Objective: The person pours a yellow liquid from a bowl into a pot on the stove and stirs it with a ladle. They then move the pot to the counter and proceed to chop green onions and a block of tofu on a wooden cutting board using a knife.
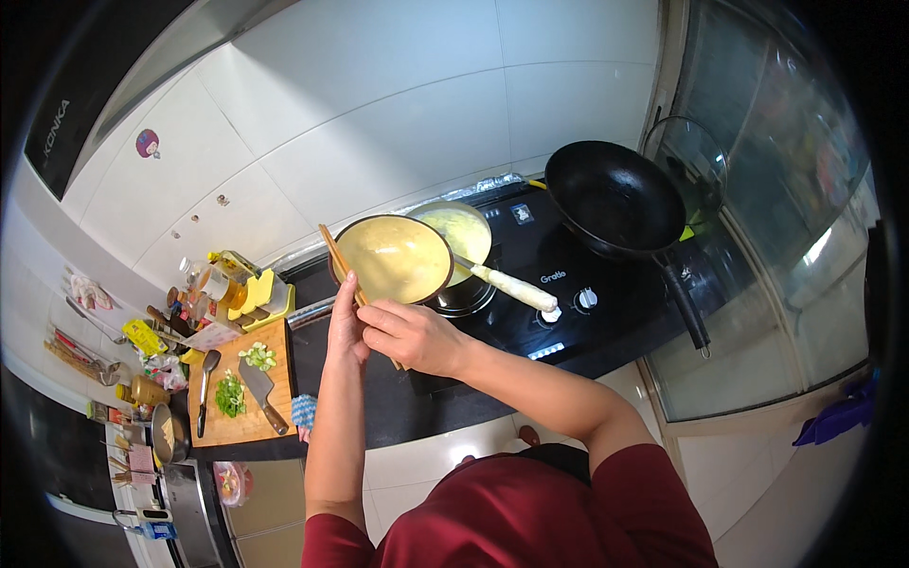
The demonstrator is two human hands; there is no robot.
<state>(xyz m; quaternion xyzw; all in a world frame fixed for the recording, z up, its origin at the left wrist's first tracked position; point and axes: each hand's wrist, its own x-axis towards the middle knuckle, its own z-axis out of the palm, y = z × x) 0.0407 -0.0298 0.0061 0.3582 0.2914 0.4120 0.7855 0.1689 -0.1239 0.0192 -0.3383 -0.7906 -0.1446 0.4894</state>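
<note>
Black stovetop (611, 327), left hand (347, 327) and right hand (417, 338) together, gripping bowl (441, 289) of yellow liquid (402, 265) and chopsticks (333, 249)

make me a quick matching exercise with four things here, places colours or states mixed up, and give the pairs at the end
Things
1. bowl
2. wok
3. cleaver
4. chopsticks

Descriptions
A. lying on the cutting board
B. slender and brown, along the bowl's left side
C. black, at the right of the stove
D. dark rim, yellow contents

Pairs: 1-D, 2-C, 3-A, 4-B
</note>
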